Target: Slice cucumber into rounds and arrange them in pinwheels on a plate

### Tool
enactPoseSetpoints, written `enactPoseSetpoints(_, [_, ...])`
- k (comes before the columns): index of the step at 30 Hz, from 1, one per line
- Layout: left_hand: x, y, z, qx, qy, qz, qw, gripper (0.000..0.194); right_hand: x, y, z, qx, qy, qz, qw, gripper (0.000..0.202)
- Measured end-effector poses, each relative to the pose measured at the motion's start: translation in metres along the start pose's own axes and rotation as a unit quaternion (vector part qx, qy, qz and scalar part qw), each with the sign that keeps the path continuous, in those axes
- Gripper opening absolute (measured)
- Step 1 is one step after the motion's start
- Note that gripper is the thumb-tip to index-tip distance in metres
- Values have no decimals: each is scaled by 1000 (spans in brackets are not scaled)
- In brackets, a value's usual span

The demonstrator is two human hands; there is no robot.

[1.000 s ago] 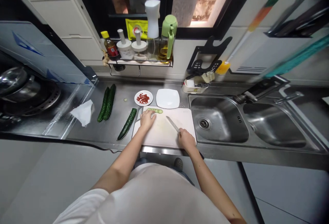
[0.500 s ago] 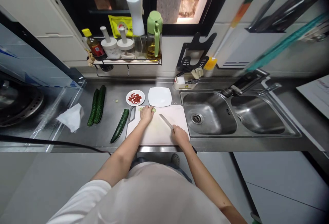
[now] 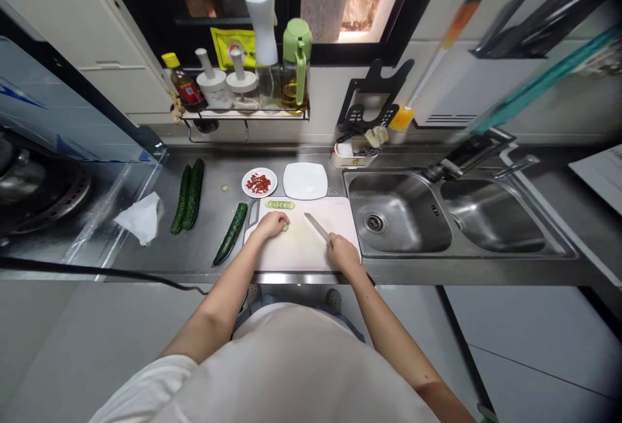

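On the white cutting board (image 3: 311, 251), a row of overlapping cucumber slices (image 3: 280, 205) lies along the far left edge. My left hand (image 3: 273, 223) is over the left part of the board, fingers drawn together at a small cucumber piece (image 3: 285, 227), partly hidden by the fingertips. The handle of a knife (image 3: 317, 226) is in my right hand (image 3: 341, 251), its blade pointing up and left over the board. Left of the board lies a cut cucumber (image 3: 230, 235). Behind the board stand a plate of chopped red pieces (image 3: 245, 190) and a bare white plate (image 3: 305, 180).
Two whole cucumbers (image 3: 187, 196) and a white cloth (image 3: 140, 217) are at the left, near the stove (image 3: 43, 193). A double sink (image 3: 413, 216) borders the board on the right. A rack (image 3: 262, 114) of bottles and jars hangs behind.
My left hand has come off the row of slices and moved nearer to me, with the small piece at its fingertips. The knife stays in my right hand, and the view has shifted slightly.
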State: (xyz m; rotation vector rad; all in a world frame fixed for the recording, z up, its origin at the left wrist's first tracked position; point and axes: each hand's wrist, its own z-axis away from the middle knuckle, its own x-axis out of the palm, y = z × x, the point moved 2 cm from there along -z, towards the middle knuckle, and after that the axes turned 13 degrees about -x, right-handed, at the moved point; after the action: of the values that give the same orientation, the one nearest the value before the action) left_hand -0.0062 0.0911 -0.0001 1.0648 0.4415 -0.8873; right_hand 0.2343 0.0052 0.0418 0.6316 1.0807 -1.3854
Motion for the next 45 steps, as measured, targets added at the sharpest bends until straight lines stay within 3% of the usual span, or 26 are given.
enactPoseSetpoints(3, [-3, 0, 4, 43, -39, -77, 995, 20, -1, -2, 1, 4, 0, 5, 1000, 30])
enactPoseSetpoints(9, [-7, 5, 10, 160, 9, -124, 979, 26, -2, -1, 1, 0, 1, 12, 1000, 29])
enactPoseSetpoints(14, [-5, -7, 33, 46, 103, -93, 989, 24, -3, 0, 0, -17, -17, 7, 1000, 27])
enactPoseSetpoints(17, [6, -12, 48, -5, 129, -92, 987, 35, -3, -6, 6, -39, -8, 3, 999, 26])
enactPoseSetpoints(20, [15, -15, 54, -33, 146, -83, 985, 33, -3, -19, 15, -91, 4, 5, 996, 24])
enactPoseSetpoints(28, [13, -24, 42, 14, 125, -20, 992, 37, -1, -47, 24, -132, -38, 28, 990, 24])
enactPoseSetpoints(34, [16, -27, 40, 6, 158, -13, 987, 22, 2, -51, 22, -145, -46, 42, 987, 24])
enactPoseSetpoints(45, [20, -32, 36, 0, 169, 22, 985, 17, 11, -54, 17, -145, -66, 53, 986, 27])
